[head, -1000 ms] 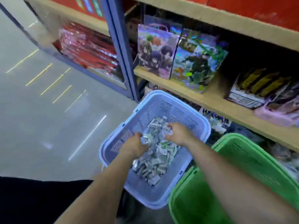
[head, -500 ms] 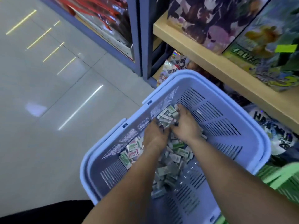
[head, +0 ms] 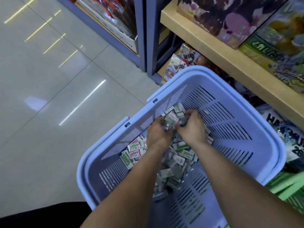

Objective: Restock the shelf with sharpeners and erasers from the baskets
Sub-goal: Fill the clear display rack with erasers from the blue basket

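View from above, looking down into a pale blue basket (head: 230,74) on the shop floor (head: 49,104). Both bare forearms reach into it. A heap of small eraser packets (head: 180,159), wrapped in green, pink and white, lies along the middle of the basket's slotted bottom.

The left hand (head: 158,134) and the right hand (head: 193,129) meet near the far wall of the basket. The fingers of both curl round a small bunch of the eraser packets held between them. The bunch sits just above the heap. Half a second ago the hands were pressed lower into the pile; now the cluster shows clearly between the fingertips.

A second ago the basket looked farther off and a green basket showed widely beside it. Now only a corner of the green basket (head: 289,190) shows at the lower right, touching the blue one.

A wooden shelf (head: 230,60) runs along the upper right. It carries boxes with cartoon artwork (head: 238,18). More printed packs (head: 179,63) lie on the shelf level below, just beyond the basket rim.
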